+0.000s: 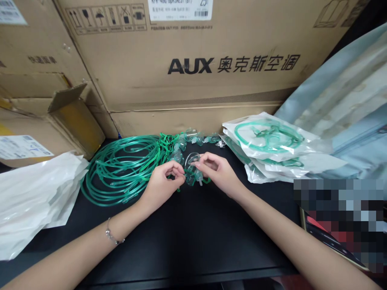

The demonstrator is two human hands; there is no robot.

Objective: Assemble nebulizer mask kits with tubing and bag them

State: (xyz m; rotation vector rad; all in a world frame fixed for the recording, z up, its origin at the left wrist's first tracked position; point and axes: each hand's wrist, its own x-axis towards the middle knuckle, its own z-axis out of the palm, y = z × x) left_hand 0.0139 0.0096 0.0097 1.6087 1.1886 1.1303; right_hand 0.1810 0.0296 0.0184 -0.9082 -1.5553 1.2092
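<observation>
A clear oxygen mask (pixel 192 164) with a green strap is between my two hands above the black table. My right hand (pixel 218 170) pinches the mask's upper right rim between thumb and forefinger. At the mask's left side, the thumb and fingers of my left hand (pixel 167 178) are closed on the green strap, a bit of which shows below them; the rest of that grip is hidden. Coils of green tubing (pixel 116 171) lie beside my left hand, their green straps (pixel 167 146) bunched together. More clear masks (pixel 198 139) are lined up behind my hands.
Bagged masks with tubing (pixel 269 135) are stacked at the right. White bags (pixel 39 197) lie at the left, below an open carton (pixel 75 117). A large cardboard box (pixel 193 88) closes off the back. Pale blue cloth (pixel 356 104) hangs at the far right, above a blurred-out patch.
</observation>
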